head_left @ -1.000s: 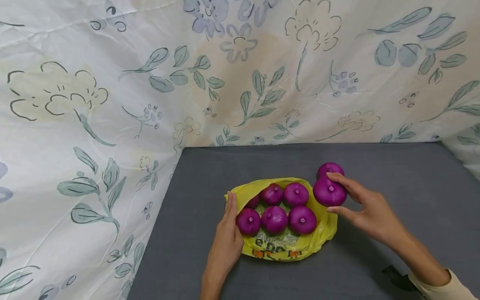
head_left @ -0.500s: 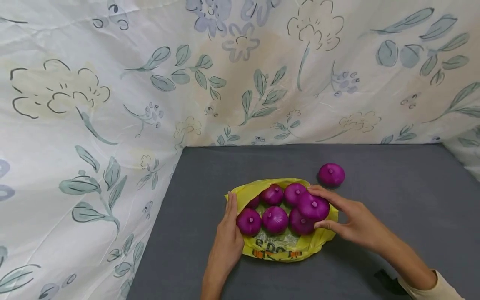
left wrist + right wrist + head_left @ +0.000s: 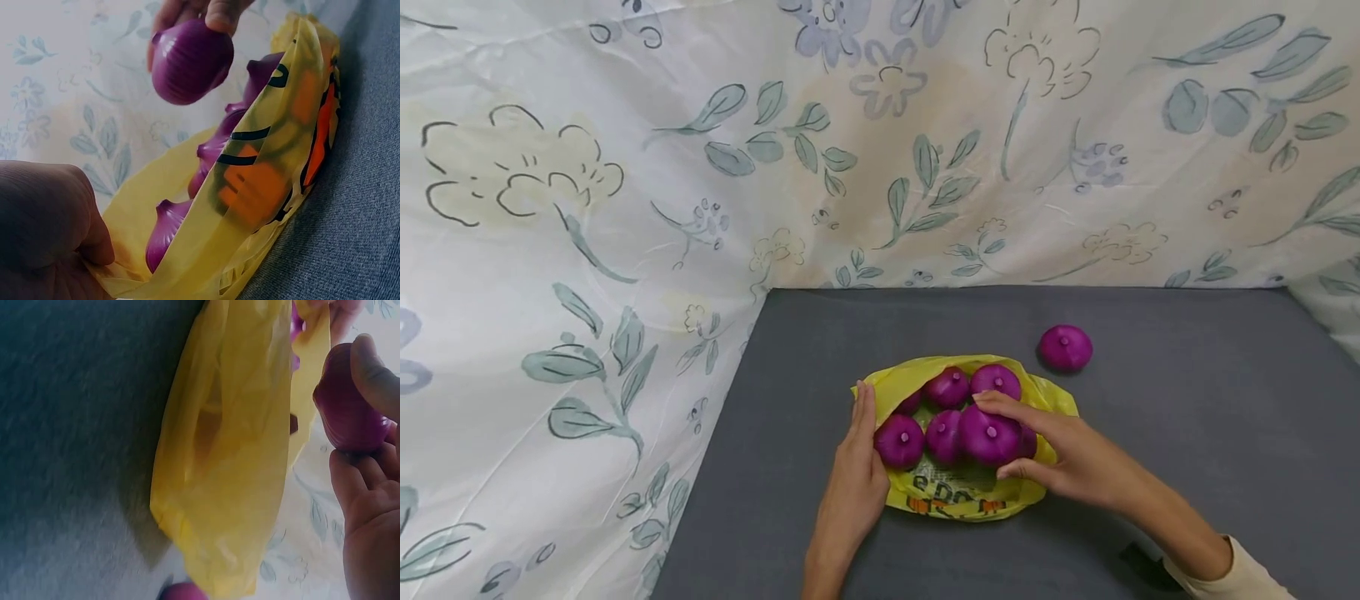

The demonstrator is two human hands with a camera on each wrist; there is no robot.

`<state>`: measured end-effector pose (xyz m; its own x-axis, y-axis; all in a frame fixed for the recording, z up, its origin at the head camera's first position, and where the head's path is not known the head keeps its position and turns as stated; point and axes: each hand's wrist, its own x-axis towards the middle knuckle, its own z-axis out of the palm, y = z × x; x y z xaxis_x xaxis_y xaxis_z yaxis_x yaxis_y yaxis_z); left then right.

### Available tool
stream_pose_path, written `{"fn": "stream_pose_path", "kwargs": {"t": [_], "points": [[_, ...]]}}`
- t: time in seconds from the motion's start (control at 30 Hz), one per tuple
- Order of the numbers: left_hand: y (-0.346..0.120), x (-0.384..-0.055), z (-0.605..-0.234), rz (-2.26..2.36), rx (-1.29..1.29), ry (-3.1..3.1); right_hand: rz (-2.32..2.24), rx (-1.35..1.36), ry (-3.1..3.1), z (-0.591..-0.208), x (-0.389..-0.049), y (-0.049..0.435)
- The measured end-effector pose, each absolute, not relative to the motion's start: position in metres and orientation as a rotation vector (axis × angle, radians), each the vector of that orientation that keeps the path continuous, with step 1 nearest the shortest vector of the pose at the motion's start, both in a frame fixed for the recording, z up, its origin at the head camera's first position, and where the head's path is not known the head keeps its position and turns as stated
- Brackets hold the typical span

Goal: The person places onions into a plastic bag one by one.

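A yellow plastic bag point(image 3: 917, 367) with black and orange print lies with its mouth spread, several purple onions point(image 3: 900, 442) inside. At its left side my left hand point(image 3: 848, 487) pinches the rim between thumb and fingers, as the left wrist view shows point(image 3: 47, 225). My right hand point(image 3: 1067, 458) holds one onion point(image 3: 991, 435) from its right side, thumb below and fingers above. In the left wrist view this held onion point(image 3: 190, 62) hangs above the others, apart from them. The right wrist view shows the fingers wrapped partly round the onion point(image 3: 350, 403).
One loose onion point(image 3: 1065, 348) sits on the dark grey table point(image 3: 1225, 400), behind and right of the bag. A white floral cloth point(image 3: 880, 167) hangs along the back and left. A small black object point(image 3: 1150, 567) shows beside the right sleeve.
My right hand has carried its onion leftward from outside the bag's right edge to over the middle onions. The left hand stays at the rim.
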<state>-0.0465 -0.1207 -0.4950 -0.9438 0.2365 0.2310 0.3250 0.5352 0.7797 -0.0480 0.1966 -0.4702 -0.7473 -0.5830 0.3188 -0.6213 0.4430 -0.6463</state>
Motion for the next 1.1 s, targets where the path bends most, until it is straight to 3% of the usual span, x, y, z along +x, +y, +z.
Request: {"fn": "stream_pose_path", "kwargs": {"t": [0.53, 1.1], "points": [[-0.118, -0.047, -0.494, -1.366, -0.482, -2.67, 1.317, 1.449, -2.392, -0.479, -0.049, 0.16], [-0.117, -0.048, -0.495, -1.365, -0.452, -2.685, 1.19, 1.437, -2.56, -0.494, -0.046, 0.146]]}}
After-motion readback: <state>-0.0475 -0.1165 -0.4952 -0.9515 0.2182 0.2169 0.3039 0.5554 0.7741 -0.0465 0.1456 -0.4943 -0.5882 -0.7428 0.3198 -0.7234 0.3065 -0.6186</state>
